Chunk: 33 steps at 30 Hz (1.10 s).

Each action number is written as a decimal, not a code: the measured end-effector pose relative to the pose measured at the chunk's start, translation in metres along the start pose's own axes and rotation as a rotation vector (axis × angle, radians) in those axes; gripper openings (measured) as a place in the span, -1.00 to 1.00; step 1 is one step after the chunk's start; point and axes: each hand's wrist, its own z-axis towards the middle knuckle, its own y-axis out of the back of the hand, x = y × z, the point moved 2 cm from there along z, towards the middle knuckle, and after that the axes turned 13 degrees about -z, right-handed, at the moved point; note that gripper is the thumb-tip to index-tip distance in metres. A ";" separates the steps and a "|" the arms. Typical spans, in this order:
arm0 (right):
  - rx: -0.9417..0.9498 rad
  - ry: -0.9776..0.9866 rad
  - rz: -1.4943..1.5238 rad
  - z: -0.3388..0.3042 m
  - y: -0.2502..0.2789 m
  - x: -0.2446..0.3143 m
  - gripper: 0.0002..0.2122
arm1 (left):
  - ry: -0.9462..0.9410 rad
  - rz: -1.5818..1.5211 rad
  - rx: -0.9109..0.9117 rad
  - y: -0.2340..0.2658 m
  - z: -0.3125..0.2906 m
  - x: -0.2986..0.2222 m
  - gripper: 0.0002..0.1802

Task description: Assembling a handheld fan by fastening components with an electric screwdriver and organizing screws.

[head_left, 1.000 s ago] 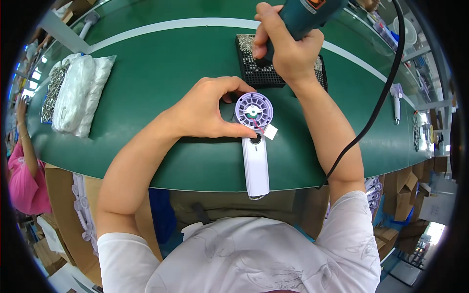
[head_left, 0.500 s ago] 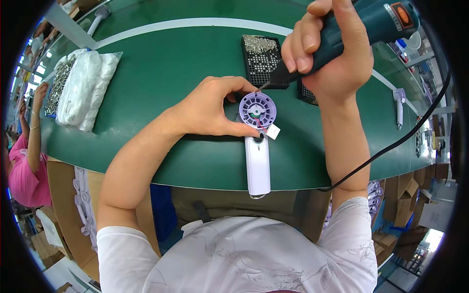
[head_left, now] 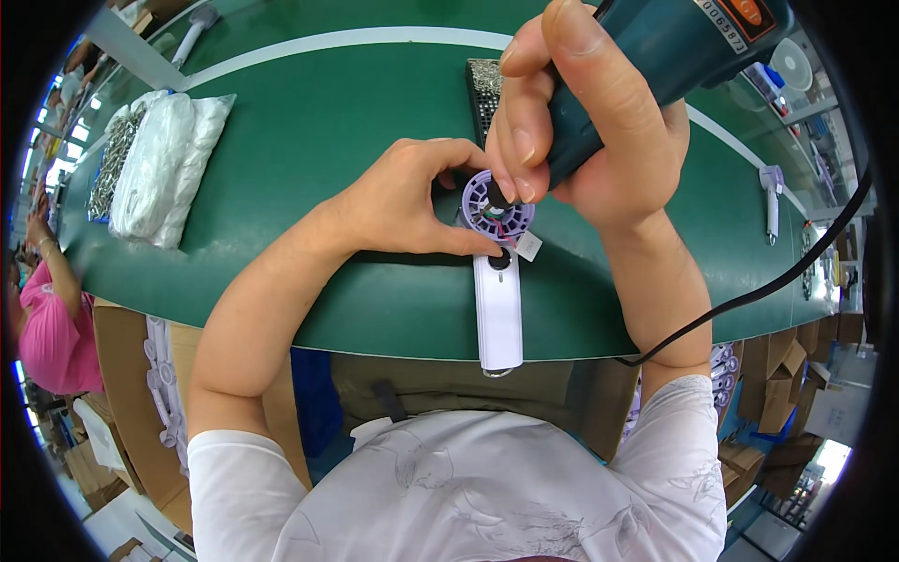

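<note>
Plastic bags (head_left: 169,173) lie at the left of the green surface (head_left: 328,112). The left hand (head_left: 398,201) holds a handheld fan (head_left: 499,304) by its round purple head, the white handle reaching the near edge; the right hand (head_left: 609,140) grips a teal electric screwdriver (head_left: 693,56) over that head.

Purple-headed, white-handled fan (head_left: 499,304) on the green table (head_left: 318,103), beneath a tilted teal power screwdriver (head_left: 679,51)

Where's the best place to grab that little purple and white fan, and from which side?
Probably by the long white handle, from the near side: it is slim, mostly uncovered and points toward the table edge, while the left hand and power tool crowd the round purple head.
</note>
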 end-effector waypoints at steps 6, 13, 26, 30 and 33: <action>0.094 0.149 -0.106 0.002 -0.002 -0.015 -0.80 | 0.087 0.029 0.013 0.000 0.001 -0.001 -0.35; 0.192 0.282 -0.265 -0.001 -0.019 -0.028 -0.88 | -0.064 -0.106 0.024 0.001 -0.006 0.007 -0.33; 0.276 0.167 -0.137 -0.003 -0.015 -0.020 -0.89 | -0.090 -0.130 -0.027 -0.001 -0.002 -0.002 0.11; 0.244 0.488 -0.087 0.006 0.018 0.004 -0.71 | 0.011 -0.013 0.008 0.000 0.000 0.003 -0.33; 0.110 0.571 -0.026 0.030 0.056 -0.007 -0.73 | 0.080 0.013 0.024 0.001 0.003 0.000 -0.27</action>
